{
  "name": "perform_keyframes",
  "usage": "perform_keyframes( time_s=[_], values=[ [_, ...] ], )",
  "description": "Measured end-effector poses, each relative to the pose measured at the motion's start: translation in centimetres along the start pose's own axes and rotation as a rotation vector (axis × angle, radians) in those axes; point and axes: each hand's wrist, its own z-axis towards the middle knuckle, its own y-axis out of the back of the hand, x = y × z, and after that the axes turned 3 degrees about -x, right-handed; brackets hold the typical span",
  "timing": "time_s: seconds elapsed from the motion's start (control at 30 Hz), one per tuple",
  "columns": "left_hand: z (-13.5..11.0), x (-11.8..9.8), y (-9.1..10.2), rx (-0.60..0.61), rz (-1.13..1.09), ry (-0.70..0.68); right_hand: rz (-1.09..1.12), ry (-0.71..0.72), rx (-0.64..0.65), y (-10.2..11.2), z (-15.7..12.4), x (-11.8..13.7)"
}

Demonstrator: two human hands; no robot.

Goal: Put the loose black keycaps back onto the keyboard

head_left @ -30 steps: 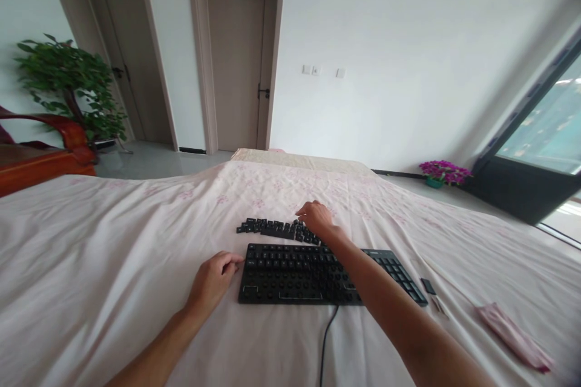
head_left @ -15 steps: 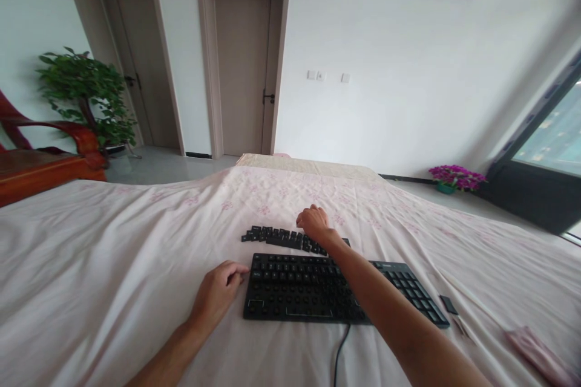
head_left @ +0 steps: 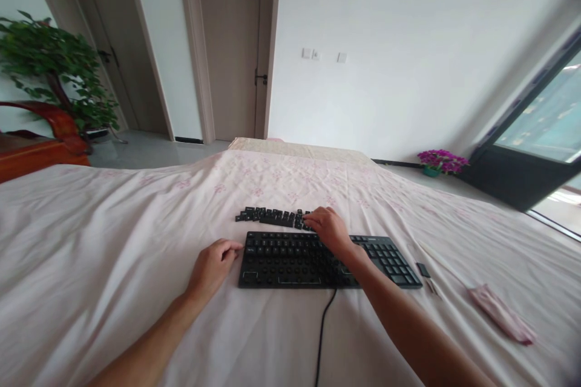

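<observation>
A black keyboard (head_left: 290,266) lies on the bedsheet, with many of its keycaps off in the lower rows of the main block. Beyond its back edge, a loose cluster of black keycaps (head_left: 272,216) is spread in uneven rows, a long bar-shaped one among them. My left hand (head_left: 215,260) rests on the sheet, its curled fingers against the keyboard's left edge. Over the right end of the loose keycaps, my right hand (head_left: 329,227) has thumb and fingers pinched together. What is between those fingertips is too small to make out. My right forearm covers part of the keyboard.
A cable (head_left: 323,326) runs from the keyboard toward me. Right of it lie a small dark tool with metal prongs (head_left: 426,278) and a pink cloth pouch (head_left: 502,314). The patterned sheet (head_left: 149,224) is wrinkled. A wooden chair (head_left: 54,133) stands at the left.
My right hand has come back from the far side of the loose keycaps to their near right end. My left hand stays at the keyboard's edge. The view has tilted down.
</observation>
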Motion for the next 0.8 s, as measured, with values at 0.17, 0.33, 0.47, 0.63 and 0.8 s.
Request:
perform_keyframes(
  time_s=[0.17, 0.33, 0.47, 0.63, 0.8],
  values=[
    [0.0, 0.0, -0.1, -0.004, 0.015, -0.001, 0.04, 0.019, -0.11, 0.8, -6.5, 0.3],
    [0.0, 0.0, -0.1, -0.002, 0.041, 0.003, -0.012, 0.07, -0.098, 0.7, -8.4, 0.9],
    [-0.1, -0.1, -0.1, -0.01, 0.041, 0.003, -0.06, 0.083, -0.105, 0.6, -8.1, 1.2],
    [-0.2, -0.1, -0.1, -0.01, 0.038, -0.005, -0.117, 0.125, -0.087, 0.6, -7.7, 1.5],
    [-0.2, -0.3, 0.0, -0.01, 0.041, 0.005, -0.179, 0.165, -0.049, 0.8, -7.5, 2.0]
  ],
)
